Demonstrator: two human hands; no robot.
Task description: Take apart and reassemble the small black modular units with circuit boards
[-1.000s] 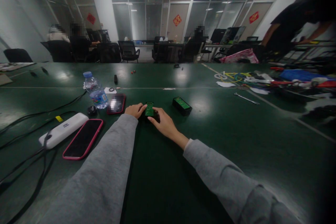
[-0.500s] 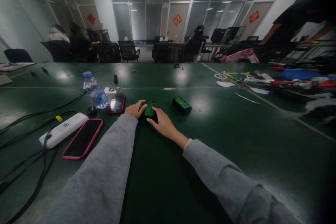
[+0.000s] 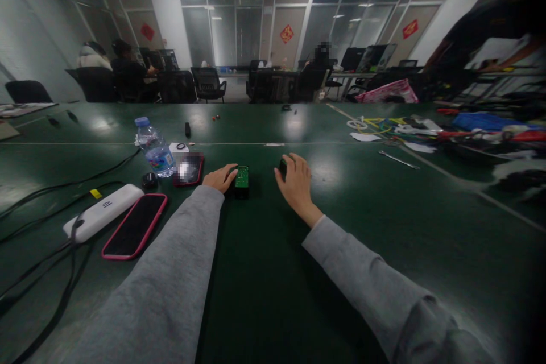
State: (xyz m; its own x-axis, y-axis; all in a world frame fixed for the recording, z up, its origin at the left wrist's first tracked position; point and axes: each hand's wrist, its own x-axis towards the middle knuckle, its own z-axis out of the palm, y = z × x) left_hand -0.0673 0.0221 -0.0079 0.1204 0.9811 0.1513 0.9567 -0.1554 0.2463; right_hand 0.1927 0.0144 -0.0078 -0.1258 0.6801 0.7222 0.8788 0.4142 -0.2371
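There are two hands. The left hand (image 3: 219, 178) is at the left edge of one small black box (image 3: 242, 191) with a green board (image 3: 242, 177) on top; its fingers bend a little, but I can't tell if they grip. The right hand (image 3: 296, 185) curls half open over a second dark box (image 3: 283, 166), mostly hidden, so I can't tell if it has hold. Both sit on one green table (image 3: 260, 284). Leftward are two phones (image 3: 135, 226), one long white block (image 3: 104, 212) and one bottle (image 3: 156, 151). One wrench (image 3: 398, 160) lies far right.
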